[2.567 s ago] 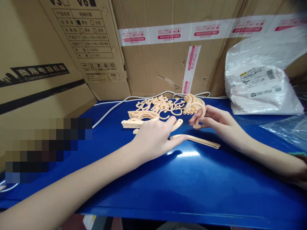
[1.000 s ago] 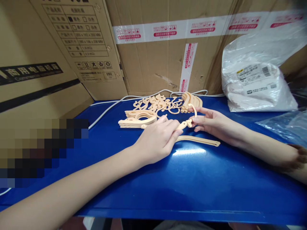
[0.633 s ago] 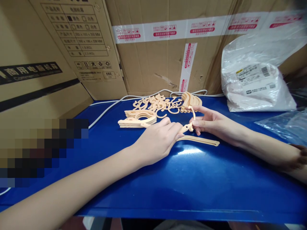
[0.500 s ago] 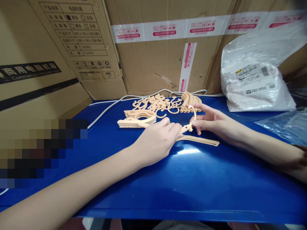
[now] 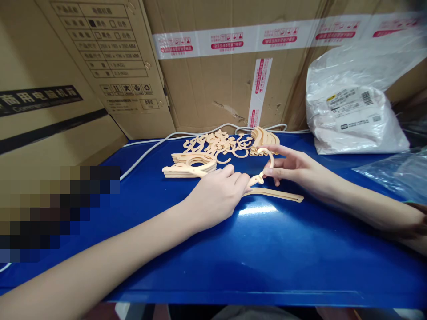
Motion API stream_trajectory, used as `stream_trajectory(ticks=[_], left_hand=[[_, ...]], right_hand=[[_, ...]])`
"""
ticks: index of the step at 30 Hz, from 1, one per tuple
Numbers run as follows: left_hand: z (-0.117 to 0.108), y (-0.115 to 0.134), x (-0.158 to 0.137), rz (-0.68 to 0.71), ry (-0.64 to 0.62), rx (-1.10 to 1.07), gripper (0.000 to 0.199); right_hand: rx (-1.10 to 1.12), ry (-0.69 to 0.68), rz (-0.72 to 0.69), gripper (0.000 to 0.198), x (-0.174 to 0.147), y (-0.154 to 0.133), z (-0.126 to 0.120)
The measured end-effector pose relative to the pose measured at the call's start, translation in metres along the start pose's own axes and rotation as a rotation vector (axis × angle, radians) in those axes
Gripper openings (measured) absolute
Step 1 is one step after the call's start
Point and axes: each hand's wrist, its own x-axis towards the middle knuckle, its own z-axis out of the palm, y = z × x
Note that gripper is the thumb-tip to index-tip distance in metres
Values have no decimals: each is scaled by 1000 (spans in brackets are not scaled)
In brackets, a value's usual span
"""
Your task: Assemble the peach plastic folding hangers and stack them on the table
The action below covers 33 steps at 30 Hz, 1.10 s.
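My left hand (image 5: 218,193) is closed around a beige plastic hanger arm (image 5: 256,180), whose holed end sticks out past the fingers on the right. Between thumb and fingers, my right hand (image 5: 288,166) pinches a curved beige hanger hook (image 5: 271,159). The hook's lower end meets the arm's end; whether it is seated in the hole I cannot tell. Another hanger arm (image 5: 280,194) lies on the table just below, partly covered by my left hand. Beyond my left hand sits a stack of hanger pieces (image 5: 190,171).
A heap of loose hooks (image 5: 216,144) and a row of curved hanger arms (image 5: 265,138) lie at the back of the blue table (image 5: 267,258). A white cable (image 5: 150,155) runs behind them. Cardboard boxes (image 5: 213,80) and a white plastic bag (image 5: 353,111) stand around the back.
The hook in my right hand has turned, and its curve and the arm's end now sit at a different angle. My left hand has stayed nearly in place.
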Motion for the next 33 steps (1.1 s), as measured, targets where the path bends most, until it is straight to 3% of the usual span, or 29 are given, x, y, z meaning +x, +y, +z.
stream_trajectory(ticks=[12,20,28,33], left_hand=[[-1,-1,0,40,5,52,39],[3,-1,-1,47,-27,66,19],[1,-1,-1,48,-33,66,20],[-3,2,0,7,-105,25,25]], right_hand=[[-188,-10,-163,60,-3,-3,0],[-102,-1,-57,66,-3,2,1],[-53,4,-14,70,-6,-1,4],[-61,-10,-19,71,-7,-2,7]])
